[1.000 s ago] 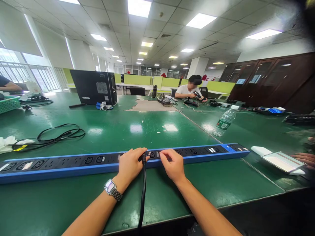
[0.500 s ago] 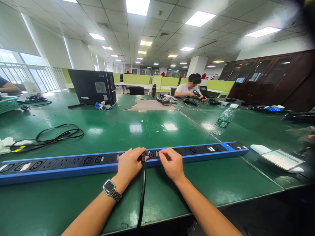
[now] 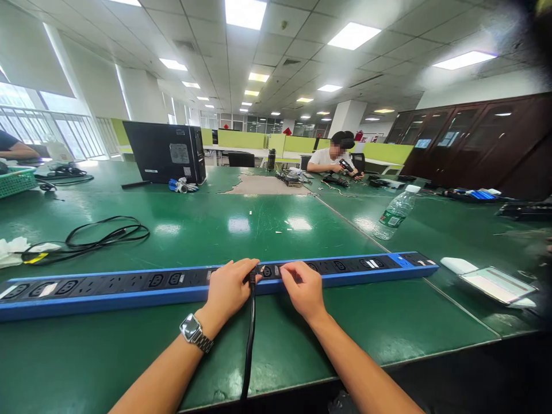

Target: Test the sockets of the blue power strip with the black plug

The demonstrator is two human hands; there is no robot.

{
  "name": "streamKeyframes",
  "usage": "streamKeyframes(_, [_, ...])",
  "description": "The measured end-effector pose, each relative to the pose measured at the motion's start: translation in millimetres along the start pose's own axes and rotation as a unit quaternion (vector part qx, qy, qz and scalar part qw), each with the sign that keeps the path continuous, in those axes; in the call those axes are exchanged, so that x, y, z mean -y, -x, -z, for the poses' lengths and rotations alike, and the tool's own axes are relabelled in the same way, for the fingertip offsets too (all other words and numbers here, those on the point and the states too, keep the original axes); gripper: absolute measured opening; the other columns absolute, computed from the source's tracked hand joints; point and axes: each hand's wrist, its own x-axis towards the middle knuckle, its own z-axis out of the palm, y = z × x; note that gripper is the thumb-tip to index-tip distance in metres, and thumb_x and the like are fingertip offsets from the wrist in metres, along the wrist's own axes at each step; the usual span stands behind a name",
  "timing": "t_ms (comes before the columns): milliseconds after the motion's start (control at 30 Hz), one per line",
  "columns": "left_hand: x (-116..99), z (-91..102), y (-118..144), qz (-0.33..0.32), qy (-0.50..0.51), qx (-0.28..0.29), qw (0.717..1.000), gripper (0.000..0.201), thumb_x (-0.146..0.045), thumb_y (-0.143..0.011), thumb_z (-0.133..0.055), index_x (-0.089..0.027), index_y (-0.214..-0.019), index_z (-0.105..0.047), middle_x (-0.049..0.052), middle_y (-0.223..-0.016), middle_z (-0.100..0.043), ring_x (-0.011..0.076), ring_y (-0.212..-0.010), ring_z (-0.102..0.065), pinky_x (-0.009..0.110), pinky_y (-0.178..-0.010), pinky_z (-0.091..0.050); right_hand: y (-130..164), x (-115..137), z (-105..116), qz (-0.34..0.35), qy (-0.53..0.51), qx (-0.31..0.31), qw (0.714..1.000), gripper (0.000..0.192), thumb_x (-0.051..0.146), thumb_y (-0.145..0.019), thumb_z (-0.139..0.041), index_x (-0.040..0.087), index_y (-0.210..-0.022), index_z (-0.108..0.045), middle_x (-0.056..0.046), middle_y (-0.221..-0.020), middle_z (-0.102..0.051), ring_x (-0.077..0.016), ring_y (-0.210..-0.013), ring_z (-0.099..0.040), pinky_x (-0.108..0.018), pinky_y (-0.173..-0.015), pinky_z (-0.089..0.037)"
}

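A long blue power strip (image 3: 142,298) with a row of black sockets lies across the green table in front of me. My left hand (image 3: 233,287), with a watch on the wrist, is over the middle of the strip. Its thumb and fingers close around the plug end of a black power cord (image 3: 249,339), which hangs down over the near table edge. Just to the right, my right hand (image 3: 303,286) is closed in a pinch against the strip's top face. Whatever is between those fingertips is hidden. White labels (image 3: 371,264) sit between some sockets.
A coiled black cable (image 3: 107,236) lies at left, near crumpled white tissue (image 3: 12,252). A plastic bottle (image 3: 395,213) and a phone-like device on a white stand (image 3: 495,284) are at right. Behind stand a black computer case (image 3: 161,152) and a seated person (image 3: 330,158).
The view has shifted slightly, so things sit a few pixels to the right. Both hands keep the same pose on the strip.
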Motion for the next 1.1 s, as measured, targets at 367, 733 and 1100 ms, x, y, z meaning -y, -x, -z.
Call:
streamKeyframes(367, [-2.5,-2.0,1.6,0.034,-0.025,-0.045,0.998,0.026,-0.035,-0.085,-0.067,-0.025,-0.109,-0.068,0.004,-0.092,-0.076,0.0217,-0.083,-0.071,0.032,-0.08,-0.055,-2.0,4.4,0.8,-0.008,-0.002,-0.001,1.0,0.02,0.026,-0.086,-0.053,0.021,-0.069,-0.063,-0.001,-0.065,-0.065,-0.0147,-0.06,-0.057,-0.027,-0.06,-0.045])
streamKeyframes(733, [3.8,-2.5,3.3,0.001,0.009,-0.047,0.999,0.023,-0.032,-0.085,-0.065,-0.023,-0.107,-0.067,0.004,-0.093,-0.075,0.0207,-0.084,-0.069,0.03,-0.075,-0.053,-2.3,3.7,1.2,-0.006,-0.005,-0.006,1.0,0.019,0.024,-0.085,-0.055,0.02,-0.069,-0.064,0.0,-0.065,-0.065,-0.0141,-0.06,-0.057,-0.026,-0.06,-0.044])
streamKeyframes(1100, [5.1,0.8,2.4,0.039,0.103,-0.121,0.987,0.026,-0.039,-0.089,-0.058,-0.021,-0.105,-0.065,0.004,-0.091,-0.074,0.017,-0.077,-0.069,0.025,-0.073,-0.053,-2.6,4.8,1.7,-0.006,-0.013,-0.011,1.0,0.019,0.024,-0.085,-0.054,0.021,-0.068,-0.063,0.0,-0.064,-0.065,-0.0142,-0.059,-0.057,-0.027,-0.059,-0.045])
